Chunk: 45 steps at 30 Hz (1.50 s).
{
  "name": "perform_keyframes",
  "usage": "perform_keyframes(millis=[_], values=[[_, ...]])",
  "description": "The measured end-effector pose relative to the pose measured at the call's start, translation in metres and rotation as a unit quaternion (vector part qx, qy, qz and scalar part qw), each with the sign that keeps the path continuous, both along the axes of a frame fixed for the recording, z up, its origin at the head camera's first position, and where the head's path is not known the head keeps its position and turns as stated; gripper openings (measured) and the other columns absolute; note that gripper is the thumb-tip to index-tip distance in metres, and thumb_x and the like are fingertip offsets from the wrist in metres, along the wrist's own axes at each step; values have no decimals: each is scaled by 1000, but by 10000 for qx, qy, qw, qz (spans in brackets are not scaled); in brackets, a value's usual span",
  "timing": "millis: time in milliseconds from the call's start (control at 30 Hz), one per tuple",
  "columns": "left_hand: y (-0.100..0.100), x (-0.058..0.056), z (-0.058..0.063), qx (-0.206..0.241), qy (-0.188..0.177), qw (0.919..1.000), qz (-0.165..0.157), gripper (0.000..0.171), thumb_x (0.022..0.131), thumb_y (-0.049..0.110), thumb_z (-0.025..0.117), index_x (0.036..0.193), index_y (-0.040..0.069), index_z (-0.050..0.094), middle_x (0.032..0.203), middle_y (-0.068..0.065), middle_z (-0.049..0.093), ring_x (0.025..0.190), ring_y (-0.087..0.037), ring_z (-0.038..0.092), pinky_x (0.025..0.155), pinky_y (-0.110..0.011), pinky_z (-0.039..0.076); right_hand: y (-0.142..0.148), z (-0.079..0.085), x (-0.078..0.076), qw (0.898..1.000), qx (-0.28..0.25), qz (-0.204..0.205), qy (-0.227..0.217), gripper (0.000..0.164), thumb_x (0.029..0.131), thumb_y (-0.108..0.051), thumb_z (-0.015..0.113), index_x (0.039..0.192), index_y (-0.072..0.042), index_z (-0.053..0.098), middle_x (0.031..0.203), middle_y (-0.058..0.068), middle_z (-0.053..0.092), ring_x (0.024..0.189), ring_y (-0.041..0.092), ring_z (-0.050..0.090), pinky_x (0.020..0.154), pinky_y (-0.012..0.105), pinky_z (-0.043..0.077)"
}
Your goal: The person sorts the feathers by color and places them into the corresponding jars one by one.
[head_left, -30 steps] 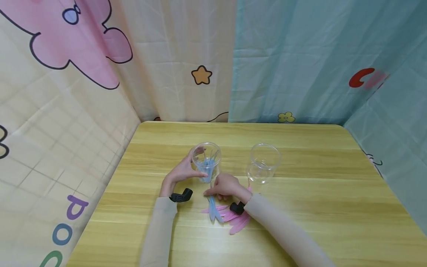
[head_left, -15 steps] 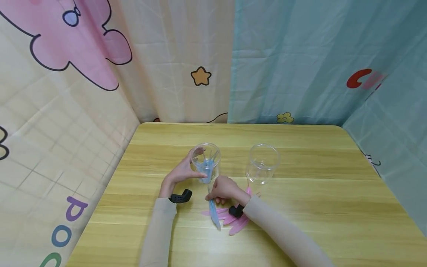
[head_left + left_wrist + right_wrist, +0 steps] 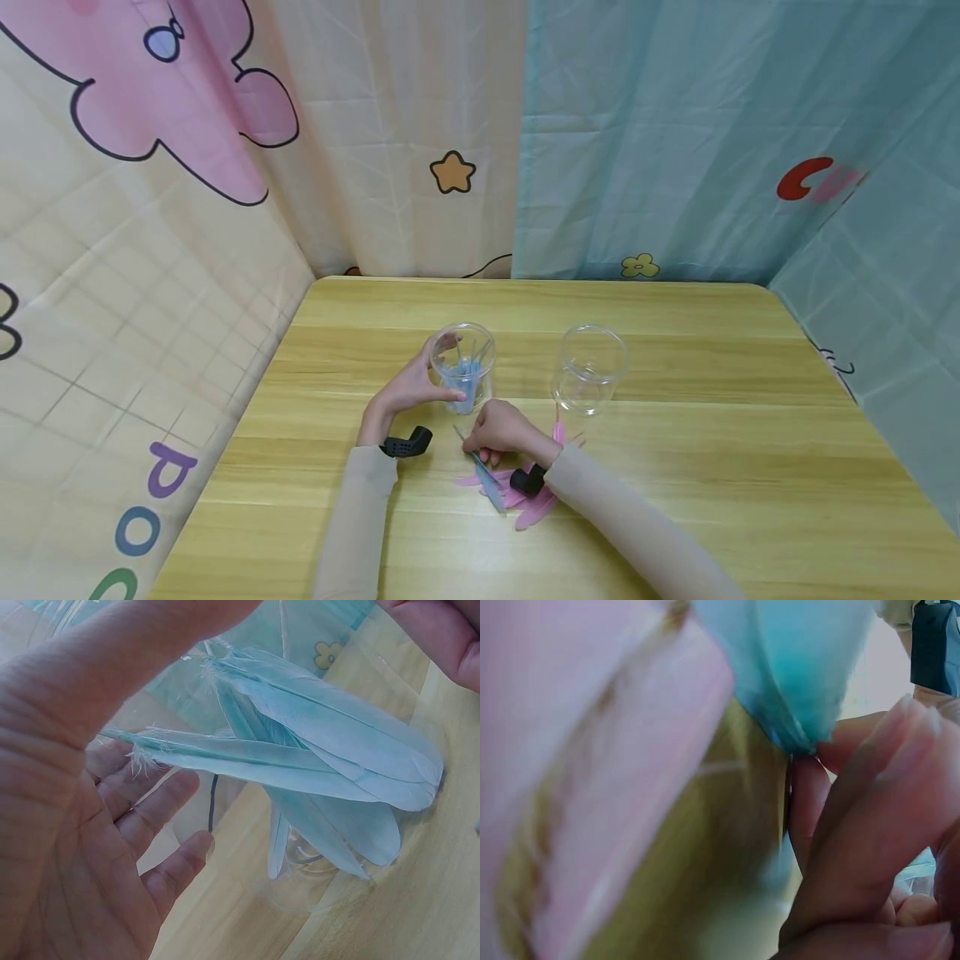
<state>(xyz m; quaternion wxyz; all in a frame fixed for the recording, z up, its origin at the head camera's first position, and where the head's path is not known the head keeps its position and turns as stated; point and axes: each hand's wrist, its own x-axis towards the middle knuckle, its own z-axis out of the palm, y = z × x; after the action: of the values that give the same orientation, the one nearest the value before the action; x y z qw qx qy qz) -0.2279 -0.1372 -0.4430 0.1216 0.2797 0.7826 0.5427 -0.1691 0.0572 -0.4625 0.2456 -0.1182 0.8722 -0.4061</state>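
Observation:
My left hand (image 3: 412, 387) holds a clear plastic cup (image 3: 486, 385) from its left side, thumb in front and fingers behind. Inside the cup stand several light blue feathers (image 3: 337, 727), quills up. Just in front of the cup, my right hand (image 3: 501, 429) pinches a blue feather (image 3: 491, 486) between thumb and fingertips. Its quill points up and left past the fingers, and its vane slants down to the right over pink feathers (image 3: 534, 510). The right wrist view shows the blue vane (image 3: 802, 667) coming out of the pinch, with a blurred pink feather (image 3: 630, 787) close by.
A second clear cup (image 3: 591, 375) stands to the right on the wooden table (image 3: 712, 467). The pink feathers lie in a loose pile partly under my right wrist. Printed curtains (image 3: 637, 142) enclose the back and sides of the table.
My right hand has moved slightly toward me. The pinched blue vane, spread into two tips before, now looks narrow, and its quill has swung left. My left hand and the cup stay put.

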Motion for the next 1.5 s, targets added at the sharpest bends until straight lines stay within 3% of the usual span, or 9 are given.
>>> perform_keyframes(millis=[200,433,633,733,867,1100,1167,1267,1500], values=[[-2,-10,-21,-3,78,9999,87,103,74,12,83,151,21,15,151,-7,27,138,-25,22,108,-52,17,4,1,0,9998,-31,181,100,27,76,-13,72,52,-8,61,43,-2,53,34,8,49,36,19,39],[-2,-11,-21,112,108,9998,99,103,72,17,85,150,23,18,150,-5,29,137,-22,25,108,-50,19,19,12,-3,9952,-669,706,140,12,81,-11,66,69,-9,64,49,-2,52,40,10,48,42,23,42],[-3,-11,-20,115,135,9998,98,103,72,19,85,150,24,18,149,-5,30,137,-26,25,108,-51,20,31,27,-10,9806,-1700,954,206,7,86,-11,61,82,-6,63,49,-2,46,41,13,42,41,23,34],[-3,-12,-21,118,151,9998,113,103,72,18,85,150,25,18,149,-6,30,136,-29,25,107,-52,21,34,37,-16,9726,-2166,729,423,7,89,-12,62,87,-5,62,50,-1,44,41,15,40,41,23,31],[-2,-12,-21,107,135,9998,135,104,71,16,85,150,24,18,149,-8,29,136,-32,25,107,-53,21,37,51,-23,9556,-2777,42,982,8,91,-10,62,91,-2,61,51,2,43,40,15,39,42,27,33],[-2,-12,-20,86,126,9998,152,104,71,17,86,149,25,19,149,-7,30,137,-28,26,107,-54,19,37,72,-36,8938,-3708,-1279,2177,14,91,-8,63,97,5,61,51,2,40,38,14,37,37,25,30],[-2,-12,-21,116,119,9998,145,103,71,17,86,149,25,19,149,-7,30,137,-27,26,107,-53,19,35,76,-38,8839,-3765,-1432,2374,14,91,-7,63,98,5,61,51,1,40,37,13,37,37,24,29],[-3,-11,-21,141,119,9997,134,104,71,17,86,149,25,19,150,-6,30,137,-26,25,107,-53,19,33,85,-34,8804,-3702,-1416,2604,12,91,-3,63,97,7,61,52,0,40,37,12,36,37,23,30],[-2,-12,-21,103,94,9998,116,104,72,14,85,150,25,17,151,-7,28,137,-26,24,108,-54,18,28,97,-20,8913,-3314,-1189,2858,9,89,0,63,93,9,61,53,4,42,38,10,36,37,23,32]])
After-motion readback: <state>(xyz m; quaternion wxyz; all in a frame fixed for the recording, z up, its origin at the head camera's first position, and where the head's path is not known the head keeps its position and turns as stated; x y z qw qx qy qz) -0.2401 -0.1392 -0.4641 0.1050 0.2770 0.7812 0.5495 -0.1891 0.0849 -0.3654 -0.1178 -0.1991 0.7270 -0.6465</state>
